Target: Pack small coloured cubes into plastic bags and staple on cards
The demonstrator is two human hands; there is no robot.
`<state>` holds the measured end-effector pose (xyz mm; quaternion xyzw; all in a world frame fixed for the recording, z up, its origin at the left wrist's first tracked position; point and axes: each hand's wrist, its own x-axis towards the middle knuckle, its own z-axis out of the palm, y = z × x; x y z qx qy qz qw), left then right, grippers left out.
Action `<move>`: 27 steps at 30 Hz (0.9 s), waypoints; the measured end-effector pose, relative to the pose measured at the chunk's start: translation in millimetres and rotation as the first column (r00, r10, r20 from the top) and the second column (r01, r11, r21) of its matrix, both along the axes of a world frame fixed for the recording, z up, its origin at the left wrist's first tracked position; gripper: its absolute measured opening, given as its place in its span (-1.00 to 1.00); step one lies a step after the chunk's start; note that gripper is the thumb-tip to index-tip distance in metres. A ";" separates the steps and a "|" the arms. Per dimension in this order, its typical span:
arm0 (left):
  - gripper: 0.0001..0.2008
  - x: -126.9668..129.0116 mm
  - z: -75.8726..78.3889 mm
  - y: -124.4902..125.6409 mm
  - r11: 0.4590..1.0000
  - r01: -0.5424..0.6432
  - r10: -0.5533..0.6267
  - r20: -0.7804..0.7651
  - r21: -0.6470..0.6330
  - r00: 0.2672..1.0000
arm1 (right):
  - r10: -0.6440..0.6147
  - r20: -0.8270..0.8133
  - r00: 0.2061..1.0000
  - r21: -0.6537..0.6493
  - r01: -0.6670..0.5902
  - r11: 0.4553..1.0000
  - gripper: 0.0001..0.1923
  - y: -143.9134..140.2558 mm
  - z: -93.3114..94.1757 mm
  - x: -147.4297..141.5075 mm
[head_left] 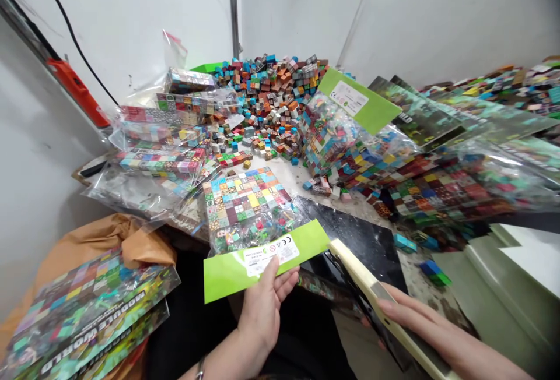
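Left hand (pixel 262 304) is pinched on the near edge of a green header card (pixel 262 260), thumb on top by the white label (pixel 271 252), fingers curled under. The card tops a clear bag of small coloured cubes (pixel 247 205), which lies flat on the surface (pixel 297 179) just far of the hand, cubes in a neat grid at its far end and loose at its near end.

Right hand (pixel 420 319) lies along the open flap of a black box (pixel 367 246), fingers stretched out flat on the pale inner edge; can't tell if it's gripping. The box sits near right, just beside the bag and touching the card's right end.

Around them:
- far centre: big loose pile of cubes (pixel 275 94) against the white wall
- far left: stack of filled clear bags (pixel 166 135), overlapping
- right: more filled bags (pixel 437 182), one with a green header (pixel 359 100) tilted up, dark printed boxes behind
- near left: printed box lids (pixel 87 304) lying on a brown bag
- a few stray blue and green cubes (pixel 433 272) on the surface right of the black box
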<state>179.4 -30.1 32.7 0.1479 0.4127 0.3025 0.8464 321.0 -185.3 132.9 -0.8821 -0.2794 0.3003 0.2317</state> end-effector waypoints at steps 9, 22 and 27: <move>-0.58 0.5 1.2 0.5 1.000 -0.021 0.021 0.005 -0.009 1.000 | -0.301 -0.509 0.806 -0.117 0.282 0.952 -0.52 10.9 0.9 -3.6; -0.57 -0.6 1.8 1.7 1.000 0.000 0.000 0.000 -0.015 1.000 | -0.069 -0.270 0.960 -0.045 0.059 0.997 -0.66 16.5 9.1 -7.8; -0.58 -0.5 2.7 2.6 1.000 0.001 -0.001 -0.003 -0.011 1.000 | 0.018 -0.249 0.968 0.045 -0.007 0.999 -0.52 19.2 3.8 -7.9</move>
